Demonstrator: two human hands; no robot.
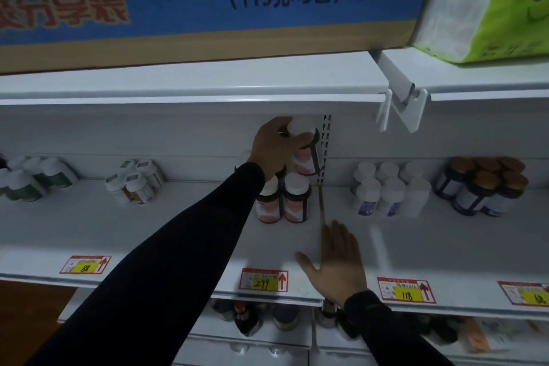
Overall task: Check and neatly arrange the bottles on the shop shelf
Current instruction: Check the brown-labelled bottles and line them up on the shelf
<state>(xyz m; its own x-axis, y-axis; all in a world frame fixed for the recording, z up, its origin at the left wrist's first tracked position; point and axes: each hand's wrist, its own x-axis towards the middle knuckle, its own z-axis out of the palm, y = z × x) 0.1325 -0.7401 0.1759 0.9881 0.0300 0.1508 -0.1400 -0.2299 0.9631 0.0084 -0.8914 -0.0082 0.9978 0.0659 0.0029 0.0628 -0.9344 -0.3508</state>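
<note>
The blue band of the cardboard carton [208, 3] on the top shelf carried dark print reading "(115克×5包)×6组", with large red characters at its left end, of which "享装" could be read. Along the front edge of the bottle shelf [178, 246], four red-bordered price tags bore handwritten numbers on yellow: "88" [85, 264], "299" [263, 279], "118" [406, 290] and "68" [527, 294]. The bottle labels were too blurred to read.

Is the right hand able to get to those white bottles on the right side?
Probably yes. The right hand lies open and holds nothing, on the shelf in front of the white bottles, with only bare shelf between them.
</note>
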